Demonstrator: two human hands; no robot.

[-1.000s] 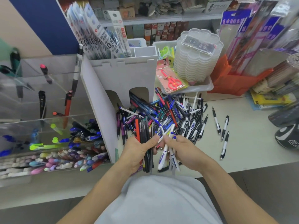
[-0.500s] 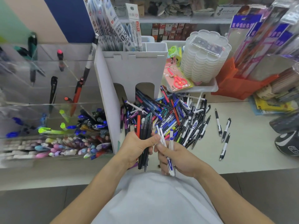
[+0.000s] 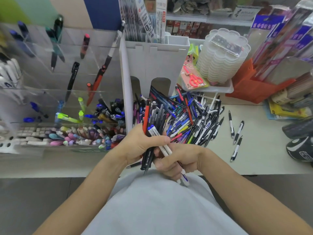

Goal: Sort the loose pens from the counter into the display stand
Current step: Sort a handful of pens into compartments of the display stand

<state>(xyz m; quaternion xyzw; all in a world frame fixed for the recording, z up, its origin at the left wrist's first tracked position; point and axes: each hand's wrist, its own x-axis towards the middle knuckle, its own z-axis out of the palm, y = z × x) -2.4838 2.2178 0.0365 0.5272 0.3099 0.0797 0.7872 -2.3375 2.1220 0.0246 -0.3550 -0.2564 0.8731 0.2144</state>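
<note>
My left hand point(image 3: 140, 143) grips a bundle of dark pens with one red pen point(image 3: 149, 119), held upright at the counter's front edge. My right hand point(image 3: 177, 158) holds white pens with blue caps point(image 3: 159, 139), which cross the bundle and pass under my left thumb. Behind my hands lies a big pile of loose pens point(image 3: 186, 116) on the counter. To the left stands the clear acrylic display stand point(image 3: 55, 92), with pens leaning in its upper slots and many pens in its lower trays.
A white cardboard holder point(image 3: 152, 65) stands behind the pile. Three black-and-white pens point(image 3: 237, 131) lie apart on the counter point(image 3: 262, 150) at right. A stack of clear containers point(image 3: 221, 58), packaged scissors point(image 3: 193, 78), an orange box point(image 3: 254, 89) and a dark object point(image 3: 299, 150) crowd the right.
My hands have come together nearer my body. The white pens in my right hand now lie against the bundle in my left hand. The view shifted right and down.
</note>
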